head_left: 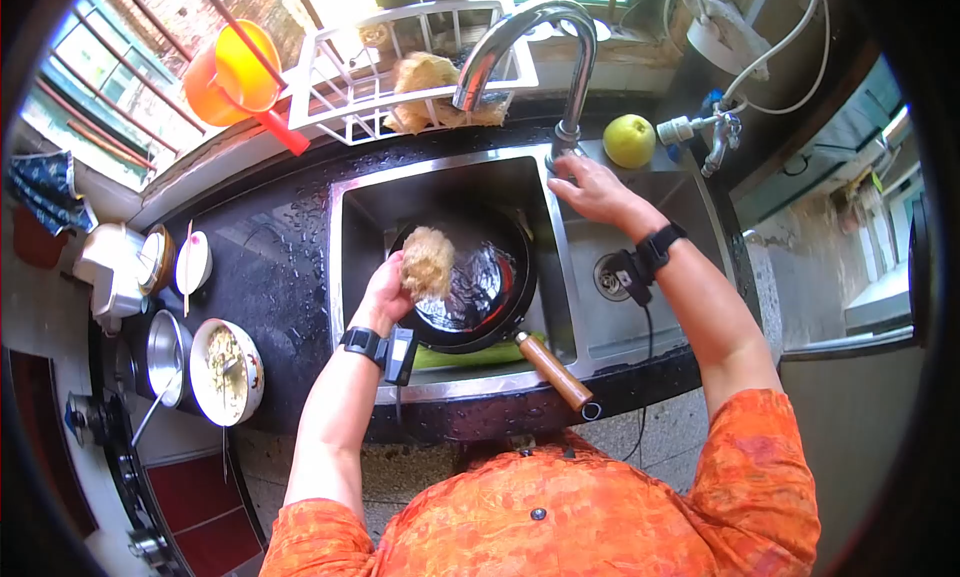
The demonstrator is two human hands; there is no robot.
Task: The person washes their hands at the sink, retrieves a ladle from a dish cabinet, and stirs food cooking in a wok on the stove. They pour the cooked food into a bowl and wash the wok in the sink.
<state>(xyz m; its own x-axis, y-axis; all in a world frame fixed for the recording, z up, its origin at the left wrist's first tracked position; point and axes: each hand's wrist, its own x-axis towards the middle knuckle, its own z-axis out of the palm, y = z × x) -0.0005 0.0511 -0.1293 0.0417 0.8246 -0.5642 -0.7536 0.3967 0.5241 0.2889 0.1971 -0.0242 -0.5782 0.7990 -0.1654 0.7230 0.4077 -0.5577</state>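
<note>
My left hand (384, 295) is closed around a tan, fibrous loofah scrubber (428, 261), over the left side of a black frying pan (517, 287). The pan sits in the left basin of the steel sink (455, 384), its inside wet and shiny. Its wooden handle (555, 370) points toward me across the sink's front edge. Something long and green (450, 358) lies under the pan's near side. My right hand (597, 193) is at the base of the curved chrome tap (578, 62), thumb apart from the fingers; contact with the tap is hard to make out.
A green, apple-like fruit (629, 141) rests behind the right basin, near a wall tap (722, 137). Behind the sink are a white wire rack (335, 77) and an orange mug (215, 82). Bowls (250, 377) and a steel pan (165, 352) stand at left.
</note>
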